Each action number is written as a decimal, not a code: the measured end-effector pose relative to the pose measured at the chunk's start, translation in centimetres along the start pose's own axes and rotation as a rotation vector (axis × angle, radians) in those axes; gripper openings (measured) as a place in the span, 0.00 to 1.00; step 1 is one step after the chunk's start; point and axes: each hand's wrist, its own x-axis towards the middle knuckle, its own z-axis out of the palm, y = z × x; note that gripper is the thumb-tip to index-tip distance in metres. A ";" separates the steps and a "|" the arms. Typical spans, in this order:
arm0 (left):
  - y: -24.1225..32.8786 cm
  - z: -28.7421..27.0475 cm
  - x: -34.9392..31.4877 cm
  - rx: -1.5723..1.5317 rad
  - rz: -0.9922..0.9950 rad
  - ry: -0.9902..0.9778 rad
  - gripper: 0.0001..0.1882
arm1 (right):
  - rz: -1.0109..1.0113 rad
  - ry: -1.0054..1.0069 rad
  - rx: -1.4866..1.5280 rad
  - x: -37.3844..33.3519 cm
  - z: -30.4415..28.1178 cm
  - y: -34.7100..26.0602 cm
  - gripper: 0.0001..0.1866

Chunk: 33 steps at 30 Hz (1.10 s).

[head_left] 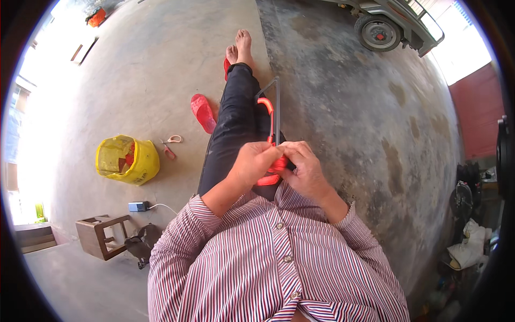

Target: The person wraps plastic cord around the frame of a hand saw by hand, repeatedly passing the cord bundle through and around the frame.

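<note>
Over my lap, my left hand (250, 166) and my right hand (307, 169) meet, with fingers closed on bright red-orange material (278, 165) bunched between them. Its exact kind I cannot make out. A curved red-orange strip (267, 105) runs up from the hands, and another piece shows just below them. Alongside it, a thin grey frame (278, 110) with a pointed, triangular far end stretches over my dark trousers (236, 115). My fingers hide the near end of the frame.
To the left stand a yellow bucket-like bag (146, 161) with red pieces inside, scissors (169, 152), a wooden stool (92, 239) and a small blue-white box (138, 206) with a cable. A red slipper (202, 112) lies beside my legs. A wheeled vehicle (379, 33) is at far right.
</note>
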 end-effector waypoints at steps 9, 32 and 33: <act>-3.3 -1.5 2.8 -0.294 -0.279 -0.022 0.11 | 0.386 0.343 1.403 -0.3 -7.9 0.6 0.14; -7.3 -3.5 0.6 0.806 0.420 -0.333 0.17 | 0.848 -0.157 0.764 0.4 1.1 2.2 0.09; -7.4 -3.5 0.4 0.805 0.419 -0.335 0.17 | 0.882 -0.218 0.715 0.6 1.8 2.2 0.10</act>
